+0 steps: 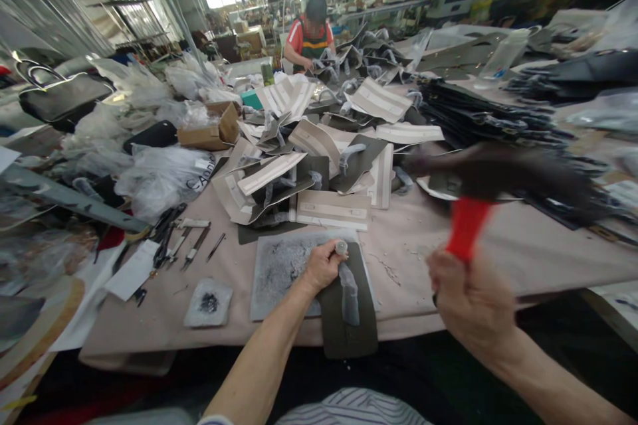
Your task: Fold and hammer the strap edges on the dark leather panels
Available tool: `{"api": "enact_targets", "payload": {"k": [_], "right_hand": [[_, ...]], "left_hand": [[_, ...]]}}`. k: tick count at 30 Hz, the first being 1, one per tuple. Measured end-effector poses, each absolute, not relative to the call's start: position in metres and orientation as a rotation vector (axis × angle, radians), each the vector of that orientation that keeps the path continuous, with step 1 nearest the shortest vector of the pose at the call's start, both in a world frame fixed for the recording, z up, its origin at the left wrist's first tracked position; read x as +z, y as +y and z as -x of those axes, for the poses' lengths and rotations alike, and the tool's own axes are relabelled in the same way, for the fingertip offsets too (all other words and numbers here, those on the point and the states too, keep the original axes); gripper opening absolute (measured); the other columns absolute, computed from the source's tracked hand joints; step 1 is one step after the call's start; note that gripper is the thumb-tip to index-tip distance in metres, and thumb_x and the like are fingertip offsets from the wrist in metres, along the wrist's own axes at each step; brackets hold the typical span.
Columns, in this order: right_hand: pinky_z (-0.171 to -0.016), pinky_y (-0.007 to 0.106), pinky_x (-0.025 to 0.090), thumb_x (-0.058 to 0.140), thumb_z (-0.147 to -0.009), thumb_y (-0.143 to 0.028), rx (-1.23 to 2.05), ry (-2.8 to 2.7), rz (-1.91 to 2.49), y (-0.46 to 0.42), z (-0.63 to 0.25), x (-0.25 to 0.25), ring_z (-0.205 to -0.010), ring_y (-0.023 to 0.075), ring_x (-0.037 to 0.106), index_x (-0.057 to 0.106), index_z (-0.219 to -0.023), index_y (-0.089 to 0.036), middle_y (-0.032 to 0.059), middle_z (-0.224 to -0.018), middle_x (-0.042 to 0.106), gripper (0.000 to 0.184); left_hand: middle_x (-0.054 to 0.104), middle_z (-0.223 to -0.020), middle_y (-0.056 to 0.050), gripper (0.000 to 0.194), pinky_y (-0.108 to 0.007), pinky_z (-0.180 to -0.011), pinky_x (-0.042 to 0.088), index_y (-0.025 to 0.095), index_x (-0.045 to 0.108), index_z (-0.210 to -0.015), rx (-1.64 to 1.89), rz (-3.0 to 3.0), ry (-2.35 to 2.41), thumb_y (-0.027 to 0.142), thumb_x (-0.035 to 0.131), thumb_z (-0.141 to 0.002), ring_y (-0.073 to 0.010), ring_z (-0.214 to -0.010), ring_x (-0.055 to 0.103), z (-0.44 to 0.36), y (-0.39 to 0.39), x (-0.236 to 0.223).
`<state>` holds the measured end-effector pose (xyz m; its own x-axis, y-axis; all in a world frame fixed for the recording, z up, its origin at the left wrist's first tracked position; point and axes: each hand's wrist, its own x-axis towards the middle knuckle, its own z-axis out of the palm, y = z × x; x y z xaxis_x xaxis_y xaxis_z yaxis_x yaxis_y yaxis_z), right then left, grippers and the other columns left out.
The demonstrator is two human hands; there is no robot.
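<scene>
My left hand (323, 267) grips a small metal punch (341, 249), its tip pressed down on a dark bag panel (349, 325). A grey strip of wrapping (349, 295) lies along that panel, which partly overlaps a speckled grey work board (282, 272). My right hand (471, 302) is raised to the right, shut on a red-handled hammer (466, 229). The hammer's head is a dark motion blur, so its exact shape is hidden.
Cream-and-dark bag panels (319, 166) lie heaped across the beige table (409, 265). Scissors and hand tools (189, 246) lie left of the board. A co-worker (309, 33) sits across the table. Black panels (488, 113) are stacked right; plastic bags (159, 179) and a cardboard box (212, 129) lie left.
</scene>
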<state>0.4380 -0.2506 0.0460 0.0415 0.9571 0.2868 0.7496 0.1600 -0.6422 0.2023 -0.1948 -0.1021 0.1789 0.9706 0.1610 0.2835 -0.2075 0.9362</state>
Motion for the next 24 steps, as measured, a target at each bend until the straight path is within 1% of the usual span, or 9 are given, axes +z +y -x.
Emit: {"api": "enact_targets", "payload": {"k": [3, 5, 11, 14, 16, 18, 20, 22, 24], "right_hand": [[-0.05, 0.031, 0.02, 0.037, -0.094, -0.054, 0.59, -2.157, 1.785, -0.253, -0.447, 0.009, -0.042, 0.0151, 0.038, 0.041, -0.073, -0.026, 0.0012, -0.051, 0.05, 0.036], [-0.051, 0.031, 0.018, 0.038, -0.096, -0.052, 0.638, -2.261, 1.911, -0.251, -0.459, -0.009, -0.044, 0.0159, 0.041, 0.044, -0.076, -0.025, 0.0015, -0.054, 0.053, 0.033], [-0.057, 0.031, 0.031, 0.032, -0.102, -0.04, 0.732, -2.23, 2.138, -0.242, -0.49, -0.052, -0.06, 0.0204, 0.057, 0.054, -0.091, -0.021, 0.0045, -0.066, 0.062, 0.031], [-0.068, 0.035, 0.041, 0.038, -0.1, -0.033, 0.368, -2.243, 2.133, -0.241, -0.478, -0.068, -0.083, 0.0273, 0.063, 0.058, -0.112, -0.013, 0.0164, -0.099, 0.067, 0.031], [-0.084, 0.041, 0.045, 0.045, -0.096, -0.027, 0.1, -2.29, 1.862, -0.244, -0.456, -0.069, -0.107, 0.0318, 0.058, 0.052, -0.131, -0.011, 0.0221, -0.129, 0.057, 0.039], [-0.095, 0.041, 0.042, 0.048, -0.091, -0.015, 0.065, -2.425, 1.494, -0.25, -0.427, -0.064, -0.121, 0.0303, 0.05, 0.045, -0.141, -0.016, 0.0188, -0.145, 0.045, 0.051], [-0.092, 0.037, 0.041, 0.049, -0.083, -0.006, 0.185, -2.625, 1.193, -0.255, -0.397, -0.057, -0.116, 0.0258, 0.05, 0.05, -0.135, -0.022, 0.0128, -0.144, 0.045, 0.055], [-0.086, 0.036, 0.04, 0.051, -0.077, -0.004, 0.265, -2.78, 1.069, -0.258, -0.372, -0.052, -0.105, 0.0235, 0.053, 0.059, -0.115, -0.022, 0.01, -0.132, 0.053, 0.043], [-0.085, 0.037, 0.038, 0.053, -0.076, -0.007, 0.221, -2.823, 1.107, -0.259, -0.356, -0.049, -0.098, 0.0238, 0.053, 0.059, -0.1, -0.02, 0.0103, -0.118, 0.058, 0.028]], "left_hand": [[0.071, -0.08, -0.001, 0.013, -0.026, -0.073, 0.049, 0.019, 0.07, -0.089, 1.043, -1.658, 1.245, 0.017, 0.058, -0.085, -0.0168, -0.075, 0.065, -0.202, -0.196, -0.102], [0.07, -0.079, -0.001, 0.013, -0.025, -0.072, 0.048, 0.019, 0.07, -0.089, 1.043, -1.669, 1.241, 0.017, 0.058, -0.085, -0.0163, -0.074, 0.064, -0.203, -0.196, -0.102], [0.072, -0.082, -0.002, 0.013, -0.025, -0.076, 0.05, 0.018, 0.07, -0.087, 1.081, -1.664, 1.222, 0.013, 0.06, -0.082, -0.0168, -0.078, 0.066, -0.204, -0.196, -0.1], [0.072, -0.082, -0.002, 0.012, -0.026, -0.075, 0.05, 0.018, 0.07, -0.086, 1.086, -1.652, 1.217, 0.013, 0.061, -0.081, -0.0168, -0.077, 0.066, -0.203, -0.197, -0.098], [0.072, -0.082, -0.002, 0.011, -0.026, -0.075, 0.05, 0.018, 0.071, -0.086, 1.087, -1.636, 1.233, 0.016, 0.062, -0.081, -0.0171, -0.077, 0.066, -0.203, -0.198, -0.097], [0.073, -0.082, -0.003, 0.011, -0.027, -0.075, 0.051, 0.018, 0.072, -0.087, 1.095, -1.596, 1.246, 0.019, 0.063, -0.081, -0.0173, -0.077, 0.066, -0.203, -0.198, -0.097], [0.074, -0.082, -0.003, 0.011, -0.027, -0.074, 0.052, 0.017, 0.073, -0.087, 1.116, -1.506, 1.251, 0.022, 0.066, -0.079, -0.0173, -0.076, 0.067, -0.205, -0.196, -0.099], [0.073, -0.077, -0.002, 0.012, -0.025, -0.07, 0.052, 0.016, 0.071, -0.082, 1.188, -1.327, 1.274, 0.025, 0.071, -0.075, -0.0165, -0.072, 0.066, -0.208, -0.191, -0.102], [0.071, -0.073, -0.001, 0.018, -0.024, -0.066, 0.051, 0.015, 0.068, -0.079, 1.334, -1.066, 1.306, 0.03, 0.076, -0.071, -0.0152, -0.068, 0.066, -0.209, -0.183, -0.101]]}}
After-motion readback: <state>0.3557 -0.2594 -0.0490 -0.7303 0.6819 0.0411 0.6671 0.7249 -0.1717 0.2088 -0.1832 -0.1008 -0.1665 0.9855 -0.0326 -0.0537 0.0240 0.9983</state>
